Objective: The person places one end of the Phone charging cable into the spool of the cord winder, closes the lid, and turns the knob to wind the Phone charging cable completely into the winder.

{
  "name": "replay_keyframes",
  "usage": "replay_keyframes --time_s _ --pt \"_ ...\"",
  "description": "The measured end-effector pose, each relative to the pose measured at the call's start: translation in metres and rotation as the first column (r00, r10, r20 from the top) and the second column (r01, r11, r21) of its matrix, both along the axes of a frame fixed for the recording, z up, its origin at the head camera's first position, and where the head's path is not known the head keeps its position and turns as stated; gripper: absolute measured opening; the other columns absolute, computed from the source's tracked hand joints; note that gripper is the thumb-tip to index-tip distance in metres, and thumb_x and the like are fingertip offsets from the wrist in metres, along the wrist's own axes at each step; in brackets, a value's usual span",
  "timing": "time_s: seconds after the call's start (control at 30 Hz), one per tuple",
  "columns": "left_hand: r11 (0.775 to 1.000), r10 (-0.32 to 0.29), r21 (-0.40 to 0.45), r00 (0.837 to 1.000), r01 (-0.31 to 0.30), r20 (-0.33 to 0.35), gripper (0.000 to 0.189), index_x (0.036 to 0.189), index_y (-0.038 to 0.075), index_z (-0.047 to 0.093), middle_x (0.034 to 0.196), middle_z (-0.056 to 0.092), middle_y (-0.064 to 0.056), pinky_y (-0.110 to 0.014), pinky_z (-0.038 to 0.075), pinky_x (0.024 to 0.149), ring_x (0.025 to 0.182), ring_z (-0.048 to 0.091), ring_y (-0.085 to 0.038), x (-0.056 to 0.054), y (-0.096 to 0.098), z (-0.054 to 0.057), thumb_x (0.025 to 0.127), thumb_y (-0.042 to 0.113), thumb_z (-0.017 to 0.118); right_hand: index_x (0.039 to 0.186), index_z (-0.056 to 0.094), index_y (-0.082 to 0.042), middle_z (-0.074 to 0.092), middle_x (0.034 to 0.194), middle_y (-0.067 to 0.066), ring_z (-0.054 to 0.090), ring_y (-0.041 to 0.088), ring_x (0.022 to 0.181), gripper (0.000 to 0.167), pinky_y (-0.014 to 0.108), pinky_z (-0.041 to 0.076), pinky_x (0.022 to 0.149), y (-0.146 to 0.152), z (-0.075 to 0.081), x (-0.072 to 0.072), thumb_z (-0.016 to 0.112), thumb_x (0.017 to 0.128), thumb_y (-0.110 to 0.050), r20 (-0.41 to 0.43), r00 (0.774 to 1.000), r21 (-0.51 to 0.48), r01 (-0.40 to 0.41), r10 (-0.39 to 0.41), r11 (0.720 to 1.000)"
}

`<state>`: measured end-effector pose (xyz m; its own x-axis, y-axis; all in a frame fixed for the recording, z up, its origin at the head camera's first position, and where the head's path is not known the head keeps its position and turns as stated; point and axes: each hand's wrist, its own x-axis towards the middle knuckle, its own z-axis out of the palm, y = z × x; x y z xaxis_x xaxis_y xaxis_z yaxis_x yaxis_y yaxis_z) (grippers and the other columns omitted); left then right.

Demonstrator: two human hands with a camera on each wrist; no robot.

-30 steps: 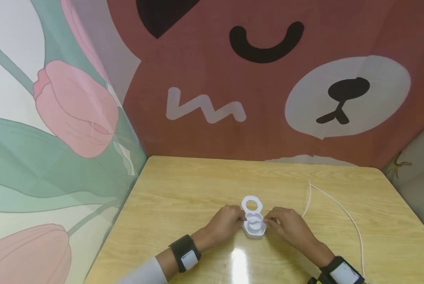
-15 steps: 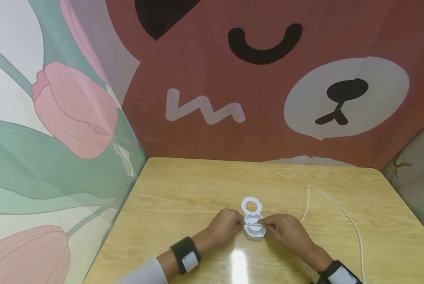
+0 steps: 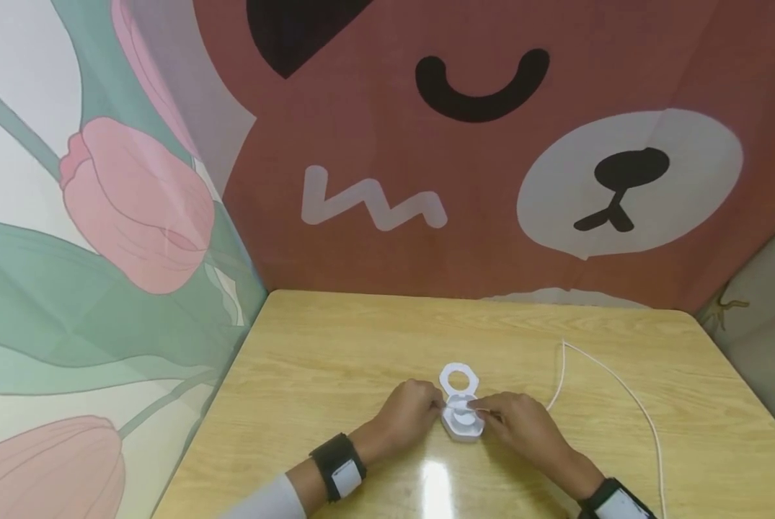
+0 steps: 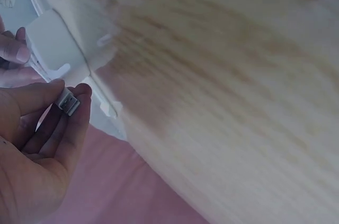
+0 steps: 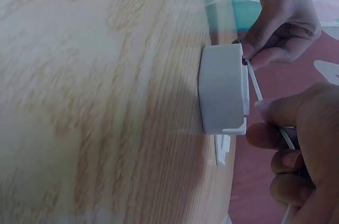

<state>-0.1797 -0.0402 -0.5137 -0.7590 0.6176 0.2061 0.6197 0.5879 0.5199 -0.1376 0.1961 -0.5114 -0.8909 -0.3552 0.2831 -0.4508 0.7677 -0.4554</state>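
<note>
A white USB cable stretches between both hands over a small white cable-winder case point(image 3: 463, 434). The case stands on the table with its ring-shaped lid point(image 3: 460, 367) hinged up and back, and a round hub shows inside. At the case's left edge my left hand point(image 3: 408, 412) pinches the cable's USB plug point(image 4: 68, 102), its metal end poking out between thumb and fingers. My right hand point(image 3: 523, 424) pinches the cable point(image 5: 255, 82) between thumb and index finger at the case's right rim, the other fingers curled under. The short span between the hands crosses the case's open top.
The loose cable point(image 3: 662, 468) loops back across the right side of the wooden table point(image 3: 335, 339) and runs off the near edge. A bear-print cloth point(image 3: 361, 259) hangs behind the table and a tulip-print cloth point(image 3: 11, 303) hangs at the left.
The right hand has moved slightly left, its fingertips now over the case's right rim. The stretched cable has shifted over the opening. The left hand keeps its pinch beside the case.
</note>
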Motion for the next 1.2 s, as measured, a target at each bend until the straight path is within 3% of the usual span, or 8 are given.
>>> replay_keyframes --time_s 0.23,0.43,0.53,0.67,0.73,0.87,1.03,1.2 --pt "1.0 -0.011 -0.022 1.0 0.011 -0.008 0.007 0.09 0.01 0.079 0.09 0.078 -0.001 -0.008 0.055 0.072 0.083 0.072 -0.003 0.0 0.001 -0.006 0.092 0.006 0.073 0.101 0.083 -0.02 0.074 0.08 -0.01 0.045 -0.008 0.065 0.019 0.014 0.044 0.056 -0.001 -0.005 0.003 0.081 0.085 -0.011 -0.084 0.996 0.04 -0.013 0.016 0.999" --pt "0.997 -0.022 -0.077 0.995 0.015 -0.098 0.01 0.083 0.012 0.076 0.084 0.077 0.002 -0.006 0.051 0.065 0.074 0.069 -0.002 0.001 0.003 -0.005 0.09 0.005 0.074 0.101 0.083 -0.022 0.061 0.07 -0.015 0.038 -0.008 0.064 0.024 0.014 0.041 0.054 0.0 -0.007 0.003 0.085 0.08 -0.011 -0.196 0.979 0.108 -0.032 0.053 0.994" --pt "0.989 -0.057 -0.143 0.982 0.031 -0.181 0.012 0.094 0.009 0.075 0.091 0.075 0.001 -0.007 0.054 0.071 0.081 0.07 -0.004 0.002 0.005 0.0 0.088 -0.001 0.072 0.104 0.083 -0.021 0.054 0.068 -0.016 0.035 -0.007 0.064 0.025 0.014 0.038 0.052 0.001 -0.005 0.003 0.084 0.081 -0.012 -0.195 0.978 0.147 -0.04 0.069 0.988" --pt "0.967 -0.166 -0.234 0.951 0.105 -0.259 0.043 0.127 0.004 0.067 0.124 0.071 -0.005 -0.017 0.055 0.099 0.114 0.07 -0.014 0.006 0.008 0.011 0.086 -0.01 0.068 0.105 0.083 -0.019 0.05 0.067 -0.016 0.033 -0.006 0.063 0.025 0.013 0.036 0.051 0.001 -0.003 0.004 0.084 0.081 -0.012 -0.187 0.979 0.182 -0.049 0.084 0.982" --pt "0.951 -0.227 -0.267 0.941 0.159 -0.251 0.053 0.136 0.006 0.063 0.137 0.065 -0.006 -0.021 0.051 0.107 0.126 0.064 -0.017 0.008 0.01 0.013 0.086 -0.011 0.067 0.103 0.083 -0.018 0.053 0.067 -0.015 0.036 -0.005 0.063 0.024 0.013 0.039 0.052 0.001 -0.002 0.004 0.084 0.08 -0.011 -0.185 0.979 0.198 -0.049 0.086 0.979" --pt "0.921 -0.308 -0.321 0.918 0.222 -0.25 0.054 0.14 0.009 0.061 0.143 0.061 -0.004 -0.015 0.051 0.103 0.13 0.062 -0.015 0.014 0.013 0.004 0.088 -0.005 0.067 0.1 0.082 -0.017 0.057 0.069 -0.014 0.042 -0.005 0.065 0.023 0.014 0.044 0.053 0.001 -0.002 0.005 0.085 0.078 -0.01 -0.181 0.98 0.213 -0.041 0.08 0.976" --pt "0.887 -0.334 -0.413 0.903 0.204 -0.27 0.046 0.146 0.003 0.053 0.148 0.055 -0.007 -0.016 0.048 0.106 0.137 0.056 -0.017 0.022 0.016 -0.001 0.102 0.011 0.055 0.104 0.082 -0.018 0.049 0.066 -0.015 0.035 -0.005 0.063 0.027 0.012 0.038 0.051 0.003 -0.003 0.007 0.084 0.079 -0.009 -0.18 0.981 0.221 -0.035 0.076 0.975" --pt "0.868 -0.352 -0.473 0.862 0.154 -0.366 0.041 0.142 0.003 0.058 0.146 0.057 -0.008 -0.016 0.05 0.105 0.136 0.057 -0.017 0.023 0.017 0.001 0.107 0.023 0.053 0.107 0.081 -0.019 0.046 0.067 -0.016 0.033 -0.005 0.065 0.027 0.011 0.036 0.051 0.005 -0.005 0.008 0.083 0.081 -0.012 -0.22 0.971 0.229 -0.039 0.091 0.973"
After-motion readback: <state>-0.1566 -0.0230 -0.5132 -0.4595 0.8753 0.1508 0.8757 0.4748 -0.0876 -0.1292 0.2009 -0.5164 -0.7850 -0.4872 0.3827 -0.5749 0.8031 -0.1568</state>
